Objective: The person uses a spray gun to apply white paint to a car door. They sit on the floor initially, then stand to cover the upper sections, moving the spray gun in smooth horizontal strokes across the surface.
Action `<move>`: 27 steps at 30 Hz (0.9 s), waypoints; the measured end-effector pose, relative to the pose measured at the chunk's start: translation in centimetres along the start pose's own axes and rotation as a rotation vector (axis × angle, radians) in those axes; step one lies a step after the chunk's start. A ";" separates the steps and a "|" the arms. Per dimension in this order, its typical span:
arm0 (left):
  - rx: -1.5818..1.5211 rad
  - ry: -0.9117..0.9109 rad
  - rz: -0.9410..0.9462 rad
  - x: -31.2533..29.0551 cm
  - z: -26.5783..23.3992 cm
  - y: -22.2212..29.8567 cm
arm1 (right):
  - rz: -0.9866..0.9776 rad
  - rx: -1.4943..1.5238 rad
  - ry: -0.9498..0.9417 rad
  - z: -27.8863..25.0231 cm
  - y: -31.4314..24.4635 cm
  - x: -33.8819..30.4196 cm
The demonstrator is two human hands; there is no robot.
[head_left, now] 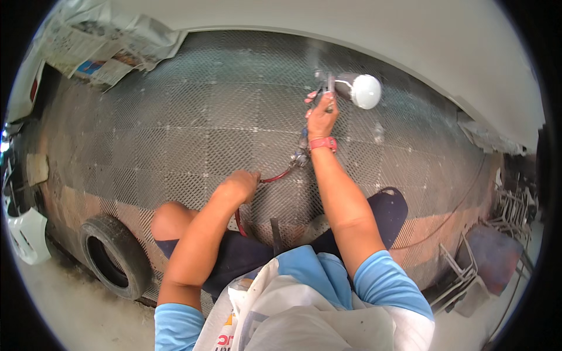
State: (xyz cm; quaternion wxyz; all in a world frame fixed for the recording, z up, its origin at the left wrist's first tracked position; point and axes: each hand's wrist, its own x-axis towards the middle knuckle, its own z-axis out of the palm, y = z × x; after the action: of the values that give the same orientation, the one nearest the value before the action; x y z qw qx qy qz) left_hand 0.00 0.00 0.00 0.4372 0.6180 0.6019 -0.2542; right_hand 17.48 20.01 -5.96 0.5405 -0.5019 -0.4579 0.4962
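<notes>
My right hand [322, 116] is wrapped round the handle of a paint spray gun [328, 83], held out ahead of me near a pale car panel [374, 29]. A cup with a rounded white end [366, 92] sticks out to the gun's right. Below the grip, metal fittings [299, 157] join the gun to a red air hose [275, 176]. My left hand [241, 186] is closed round this hose, nearer to my knees. A faint whitish haze shows at the gun's front, by the panel's lower edge.
Grid-patterned floor mats [228, 140] spread beneath me. A tyre [115, 255] lies at my left, with a white plastic part [28, 237] beyond it. Newspaper masking [111, 47] hangs at the far left. Metal frames [459, 269] stand at the right, near a cable [451, 213] on the floor.
</notes>
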 end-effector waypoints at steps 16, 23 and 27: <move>-0.044 0.058 -0.139 -5.7 -0.6 -8.0 | -0.234 0.019 -0.483 29.0 1.6 -4.1; -0.011 0.088 -0.019 -2.8 -1.3 -4.4 | -0.234 -0.050 -0.194 17.9 1.3 -1.8; 0.071 0.093 0.112 -0.4 -1.6 -1.4 | -0.164 -0.014 0.022 7.2 0.2 -0.8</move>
State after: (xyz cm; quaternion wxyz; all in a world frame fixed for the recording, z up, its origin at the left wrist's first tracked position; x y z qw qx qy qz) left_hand -1.74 1.06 0.78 0.4002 0.6768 0.5768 -0.2217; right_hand 10.28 19.81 -5.62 0.5809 -0.4720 -0.4947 0.4416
